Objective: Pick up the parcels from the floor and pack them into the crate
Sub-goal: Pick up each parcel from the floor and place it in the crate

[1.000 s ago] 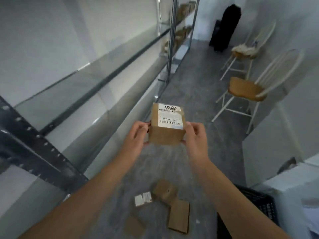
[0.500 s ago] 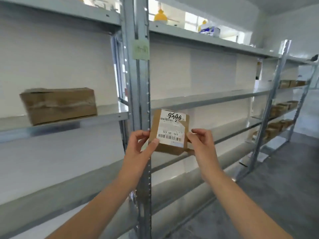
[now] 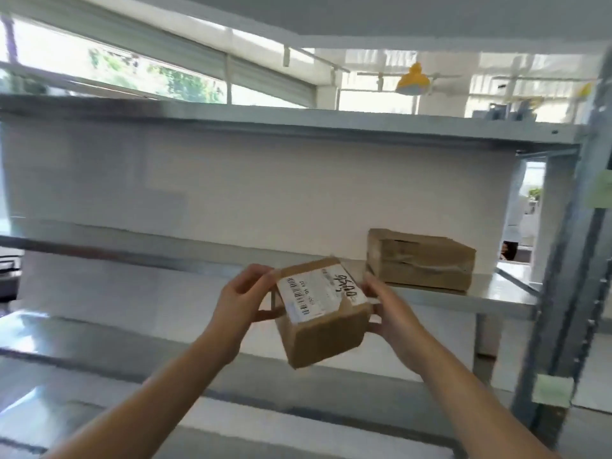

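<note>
Both hands are up in front of the racking and the small brown parcel (image 3: 323,329) sits right between them, held in mid-air and resting on nothing. The left hand (image 3: 243,301) takes the parcel's left side, fingers curled over the top edge and thumb tucked in lower down against the side. The right hand (image 3: 390,314) clamps the opposite side, fingers bent onto the upper right corner and thumb pressing in underneath. So that's a two-handed grip, one hand on each flank, both forearms reaching up from the bottom of the view. The parcel is tilted, its near bottom corner dipping toward the camera. Its white label (image 3: 316,291) faces up, with barcodes and dark handwritten digits along one end. Behind it runs a grey metal shelf (image 3: 496,293), and the parcel hangs in front of that shelf's edge. On the shelf, up and to the right of the right hand, stands a larger box (image 3: 420,260), brown and taped, close to the parcel but apart from it. Off to the right rises the upright post (image 3: 559,276) of the rack with a green note (image 3: 552,390) stuck low on it, and a yellow lamp (image 3: 414,82) hangs high in the background.
</note>
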`<act>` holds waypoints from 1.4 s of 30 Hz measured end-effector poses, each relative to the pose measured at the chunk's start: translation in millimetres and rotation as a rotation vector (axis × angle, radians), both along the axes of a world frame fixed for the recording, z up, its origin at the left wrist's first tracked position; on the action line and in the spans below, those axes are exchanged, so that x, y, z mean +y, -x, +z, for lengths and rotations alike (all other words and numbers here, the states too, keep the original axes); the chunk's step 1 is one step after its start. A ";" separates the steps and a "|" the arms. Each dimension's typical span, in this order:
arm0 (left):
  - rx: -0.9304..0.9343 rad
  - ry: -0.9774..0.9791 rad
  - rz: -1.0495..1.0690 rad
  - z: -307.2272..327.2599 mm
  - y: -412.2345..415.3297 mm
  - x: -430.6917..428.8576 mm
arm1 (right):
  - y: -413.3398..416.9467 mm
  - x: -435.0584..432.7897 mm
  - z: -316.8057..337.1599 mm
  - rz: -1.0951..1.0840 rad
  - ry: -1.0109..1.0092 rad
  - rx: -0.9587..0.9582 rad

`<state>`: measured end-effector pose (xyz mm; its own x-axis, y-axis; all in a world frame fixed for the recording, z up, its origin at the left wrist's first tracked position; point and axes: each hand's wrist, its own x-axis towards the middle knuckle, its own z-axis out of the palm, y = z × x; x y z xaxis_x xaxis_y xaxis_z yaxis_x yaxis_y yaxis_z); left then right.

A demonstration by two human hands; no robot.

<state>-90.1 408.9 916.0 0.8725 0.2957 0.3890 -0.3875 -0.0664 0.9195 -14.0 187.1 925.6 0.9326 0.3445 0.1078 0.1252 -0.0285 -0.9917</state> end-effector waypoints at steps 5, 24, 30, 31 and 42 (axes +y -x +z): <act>0.180 -0.109 0.149 -2.0 58.1 152.4 | 25.6 175.9 -19.5 0.614 0.161 0.179; 0.458 0.126 0.696 -174.1 210.6 468.2 | 90.2 603.0 -180.5 0.867 0.037 0.415; 0.515 0.367 0.846 -232.2 180.3 528.6 | 51.8 694.5 -244.7 0.988 0.158 0.435; 0.529 0.402 0.865 -243.1 174.2 538.8 | 44.9 708.3 -257.6 0.994 0.188 0.439; 0.660 0.772 1.035 -411.7 108.0 587.8 | -5.5 791.0 -430.4 0.939 0.509 0.417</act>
<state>-198.1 996.7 504.3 0.0954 0.8383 -0.5368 0.0260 0.5369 0.8432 -8.5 978.1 495.3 0.2150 0.8384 -0.5009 -0.0267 -0.5076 -0.8612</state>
